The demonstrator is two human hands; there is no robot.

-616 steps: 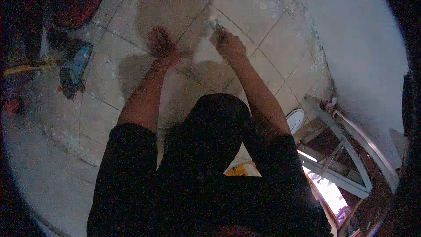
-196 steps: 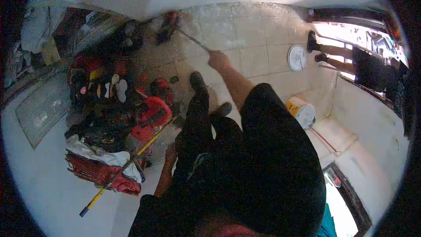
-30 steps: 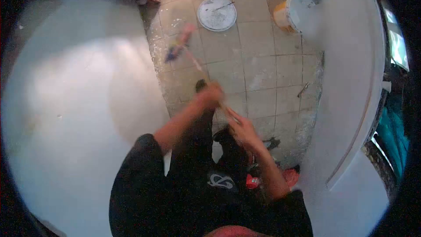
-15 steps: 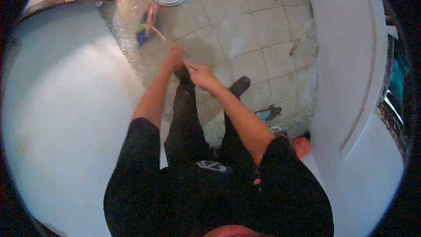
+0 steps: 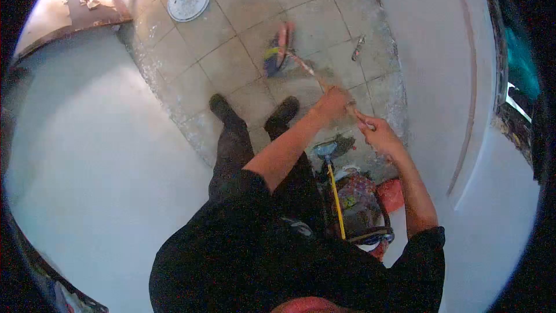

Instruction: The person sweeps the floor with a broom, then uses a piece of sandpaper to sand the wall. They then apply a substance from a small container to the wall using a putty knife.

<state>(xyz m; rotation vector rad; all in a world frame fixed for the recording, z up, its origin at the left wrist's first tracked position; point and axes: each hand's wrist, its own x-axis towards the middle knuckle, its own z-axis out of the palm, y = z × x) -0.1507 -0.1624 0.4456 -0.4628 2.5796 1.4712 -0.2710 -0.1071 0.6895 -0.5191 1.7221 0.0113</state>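
A long pale stick slants up and left to a broom-like head in pink, yellow-green and dark blue, held over the tiled floor. My left hand is closed round the stick farther down. Near its lower end my right hand grips the same stick, slightly right of and below my left hand. The broom head is blurred, so whether it touches the tiles cannot be told.
A white-smeared round lid lies on the tiles at upper left. A small dark object lies near the right wall. By my legs are a yellow-handled tool, a dark bag and a red object.
Both hands and the stick have swung to the right, and the broom head has moved right with them. The view has shifted, and the yellow handle and bag now show.
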